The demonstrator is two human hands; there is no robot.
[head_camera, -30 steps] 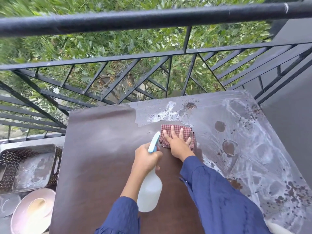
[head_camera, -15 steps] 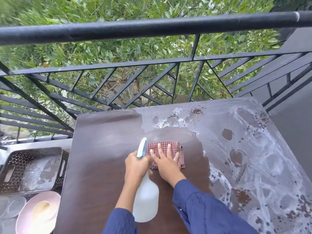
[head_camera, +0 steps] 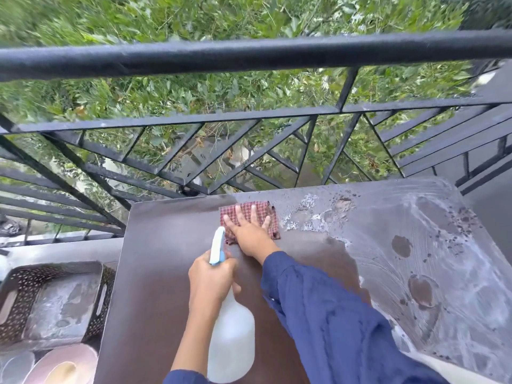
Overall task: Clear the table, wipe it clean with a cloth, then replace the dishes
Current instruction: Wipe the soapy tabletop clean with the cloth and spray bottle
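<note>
Since half a second ago, right hand (head_camera: 250, 235) has pushed the checked cloth (head_camera: 247, 217) up to the bench's (head_camera: 166, 273) far edge, fingers spread flat on it. Left hand (head_camera: 212, 281) grips a spray bottle (head_camera: 231, 342) just behind. Soapy smears and dark spots cover the bench's right side. Beyond the left edge sit a perforated basket (head_camera: 52, 300) and pink bowl (head_camera: 63, 365); a black railing (head_camera: 249, 55) stands behind.

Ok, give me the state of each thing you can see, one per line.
Table: left part wiped, right part soapy and spotted.
Cloth: flat under right hand, near far edge.
Spray bottle: gripped by left hand, nozzle pointing away.
Basket: off the table, empty.
Dishes: stacked off the table.
</note>
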